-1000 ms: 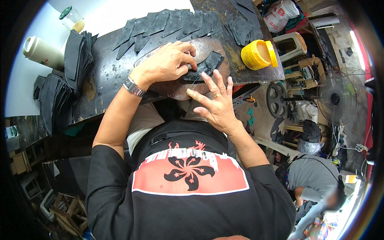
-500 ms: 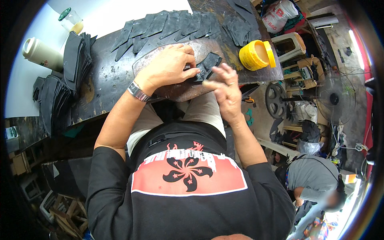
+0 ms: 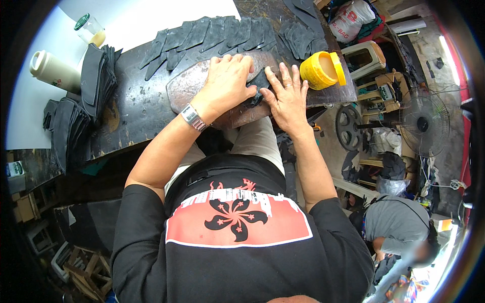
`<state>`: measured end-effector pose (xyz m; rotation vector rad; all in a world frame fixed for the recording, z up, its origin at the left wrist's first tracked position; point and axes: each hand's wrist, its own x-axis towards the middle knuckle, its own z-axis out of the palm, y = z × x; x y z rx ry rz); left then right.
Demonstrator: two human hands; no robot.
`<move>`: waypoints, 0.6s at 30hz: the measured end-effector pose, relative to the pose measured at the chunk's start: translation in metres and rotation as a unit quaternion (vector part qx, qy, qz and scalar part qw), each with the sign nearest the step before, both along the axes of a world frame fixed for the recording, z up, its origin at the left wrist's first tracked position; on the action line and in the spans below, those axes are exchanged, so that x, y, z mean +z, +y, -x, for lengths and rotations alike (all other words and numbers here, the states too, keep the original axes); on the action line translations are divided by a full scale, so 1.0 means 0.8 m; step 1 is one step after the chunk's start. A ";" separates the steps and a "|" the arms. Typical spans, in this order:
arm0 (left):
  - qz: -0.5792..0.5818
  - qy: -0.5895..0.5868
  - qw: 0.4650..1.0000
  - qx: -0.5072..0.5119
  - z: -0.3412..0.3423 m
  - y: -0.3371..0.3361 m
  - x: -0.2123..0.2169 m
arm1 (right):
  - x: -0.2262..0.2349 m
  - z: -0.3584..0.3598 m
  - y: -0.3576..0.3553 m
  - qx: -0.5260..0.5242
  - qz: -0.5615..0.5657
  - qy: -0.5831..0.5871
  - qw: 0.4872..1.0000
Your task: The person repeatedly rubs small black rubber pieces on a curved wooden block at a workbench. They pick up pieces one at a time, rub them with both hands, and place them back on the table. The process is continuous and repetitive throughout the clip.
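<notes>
While both hands press down at the middle of the bench, start at the far left: a stack of dark cut pieces hangs over the bench edge, with a second stack standing just behind it. A white flask lies beside that stack, and a glass jar with a green lid sits further back. Moving along, a row of dark strips fans out across the far side of the bench. Below the row sits a worn oval slab, brown and scuffed. On it goes the left hand, watch on the wrist, fingers together and laid nearly flat, palm down over a small black piece. That piece lies on the right part of the slab, pinned between the two hands. Right beside it, the right hand spreads its fingers wide and flat, a ring showing, thumb edge touching the piece; neither hand closes around anything, both just bear down. Further right, a yellow tub stands open near the bench edge, just beside the right fingertips. Off the bench, a fan stands on the floor, and another person in grey bends over at lower right.
</notes>
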<state>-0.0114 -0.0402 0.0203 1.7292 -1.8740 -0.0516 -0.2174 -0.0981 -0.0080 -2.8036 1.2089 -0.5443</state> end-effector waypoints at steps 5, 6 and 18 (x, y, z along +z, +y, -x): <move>0.032 0.025 0.999 -0.005 0.004 -0.005 -0.008 | 0.005 0.005 0.006 0.015 -0.053 -0.082 0.995; 0.028 0.031 0.999 -0.006 0.006 -0.006 -0.009 | 0.006 0.007 0.008 0.021 -0.041 -0.105 0.993; -0.067 0.307 0.947 -0.063 -0.003 -0.001 0.003 | 0.002 -0.009 0.009 0.132 -0.178 -0.473 0.853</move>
